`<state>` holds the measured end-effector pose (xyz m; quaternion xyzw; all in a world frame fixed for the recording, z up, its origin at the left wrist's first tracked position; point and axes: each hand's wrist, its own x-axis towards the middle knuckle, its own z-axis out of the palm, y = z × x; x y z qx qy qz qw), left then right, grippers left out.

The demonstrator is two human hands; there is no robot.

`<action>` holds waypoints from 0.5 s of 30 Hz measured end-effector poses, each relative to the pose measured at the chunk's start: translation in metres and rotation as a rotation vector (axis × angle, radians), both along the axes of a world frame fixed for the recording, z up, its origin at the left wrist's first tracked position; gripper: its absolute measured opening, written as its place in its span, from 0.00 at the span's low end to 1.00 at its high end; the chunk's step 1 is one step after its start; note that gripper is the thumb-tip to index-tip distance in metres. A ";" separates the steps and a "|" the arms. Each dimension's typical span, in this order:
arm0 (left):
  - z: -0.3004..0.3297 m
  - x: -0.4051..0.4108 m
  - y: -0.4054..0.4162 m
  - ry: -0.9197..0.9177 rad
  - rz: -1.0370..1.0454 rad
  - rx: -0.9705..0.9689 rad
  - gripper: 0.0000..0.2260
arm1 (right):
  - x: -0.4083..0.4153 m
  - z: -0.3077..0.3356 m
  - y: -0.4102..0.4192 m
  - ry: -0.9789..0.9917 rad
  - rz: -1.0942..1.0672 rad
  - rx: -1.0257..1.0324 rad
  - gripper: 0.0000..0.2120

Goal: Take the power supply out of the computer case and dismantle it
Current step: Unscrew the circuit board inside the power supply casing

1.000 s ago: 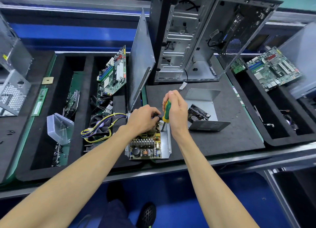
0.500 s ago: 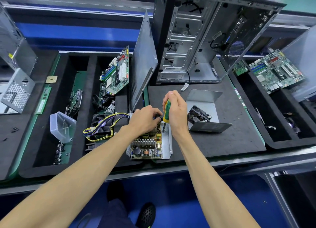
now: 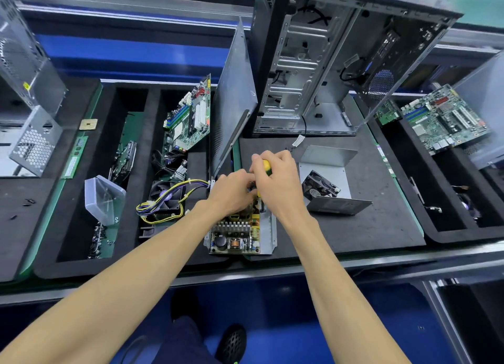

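Head view, only view given. Out of the tall grey steel computer case (image 3: 313,72) already and lying flat on the dark foam-topped desk (image 3: 368,227): the opened power supply, a shallow bare-metal tray carrying a crowded circuit board with finned heatsink, black capacitor and copper coil (image 3: 240,235). Yellow-and-black wire bundle (image 3: 166,202) trailing from its far left corner over the edge of the neighbouring tray.

Right hand (image 3: 278,183) clenched round the yellow-and-green handle of a screwdriver (image 3: 266,167), shaft pointing down at the far end of the board; tip hidden behind the hands. Left hand (image 3: 234,193) curled over that same far end, fingers (image 3: 246,179) apparently steadying the shaft or the part under it; exact contact not clear. Judged: loosening a board screw.

Just right of the hands, the removed folded sheet-metal cover with a small black fan inside it (image 3: 327,189).

Handling, as a judgement: dense for its size, rigid, not slippery, but sheet edges probably sharp. Board brittle; components and solder joints poor places to press or pull. Best held by the tray's side walls, or the board by its bare edges once screws are out. Heatsink fins tolerable as a grip, capacitor and coil not. Wire bundle soft, likely to drag and snag on lifting.
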<state>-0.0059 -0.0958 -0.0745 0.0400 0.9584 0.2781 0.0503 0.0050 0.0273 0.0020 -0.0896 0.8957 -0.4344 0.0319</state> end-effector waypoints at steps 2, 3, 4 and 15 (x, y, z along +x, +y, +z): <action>0.000 0.001 0.000 -0.002 -0.005 0.002 0.04 | 0.000 0.008 0.000 -0.017 -0.014 0.192 0.15; 0.001 0.001 -0.001 -0.010 -0.013 -0.002 0.04 | 0.001 0.012 0.000 -0.041 -0.016 0.256 0.16; 0.001 0.001 -0.002 -0.009 -0.028 0.001 0.03 | 0.002 0.015 0.001 -0.062 -0.011 0.298 0.16; 0.008 0.001 -0.006 -0.045 -0.156 -0.045 0.06 | 0.013 0.037 -0.004 -0.193 0.005 0.573 0.16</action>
